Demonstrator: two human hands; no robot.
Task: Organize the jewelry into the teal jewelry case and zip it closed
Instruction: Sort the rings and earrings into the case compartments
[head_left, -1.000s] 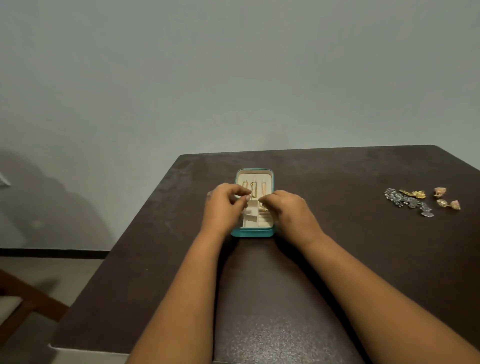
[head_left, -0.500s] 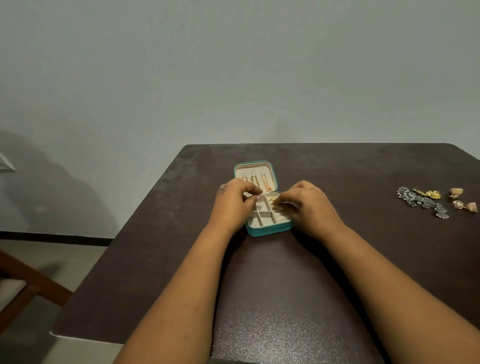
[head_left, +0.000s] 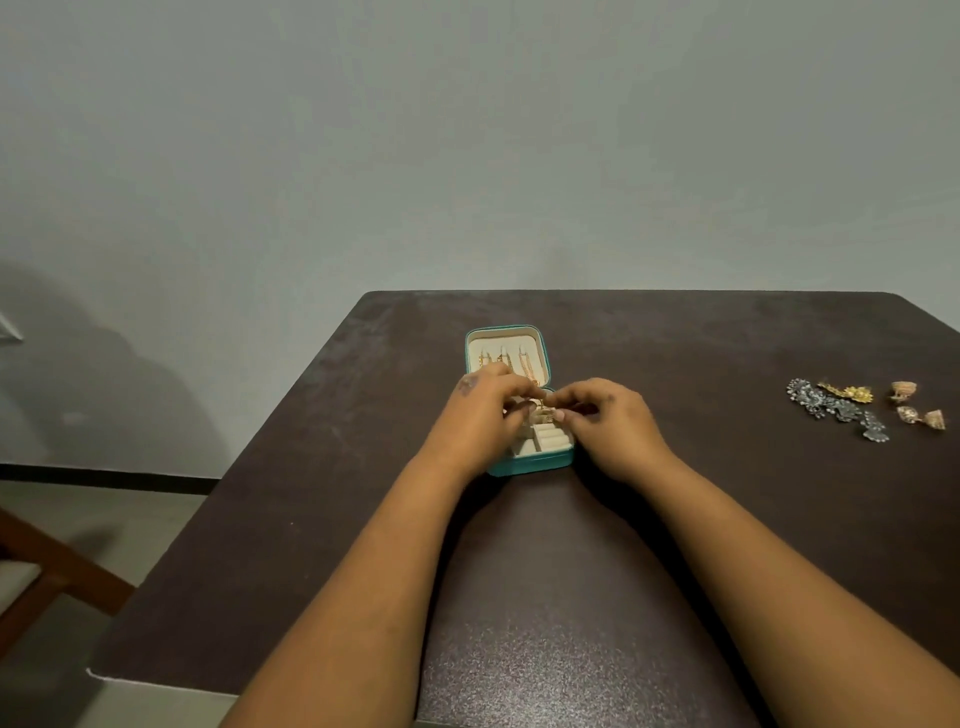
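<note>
On the dark table (head_left: 675, 545) the teal jewelry case (head_left: 530, 462) lies open, gold earrings (head_left: 506, 361) hanging in its lid. Left hand (head_left: 480, 415) and right hand (head_left: 605, 421) meet over its compartments, each grip narrow, pinching a small gold piece (head_left: 540, 410). Loose jewelry (head_left: 852, 410) lies well apart at right.

1. Both forearms are bare up to the bottom edge of the head view, with no sleeves showing.
2. The left hand (head_left: 480, 415) has a small dark mark on its back, near the knuckles.
3. The right hand (head_left: 610, 428) shows short, pale fingernails at its fingertips (head_left: 560, 414).
</note>
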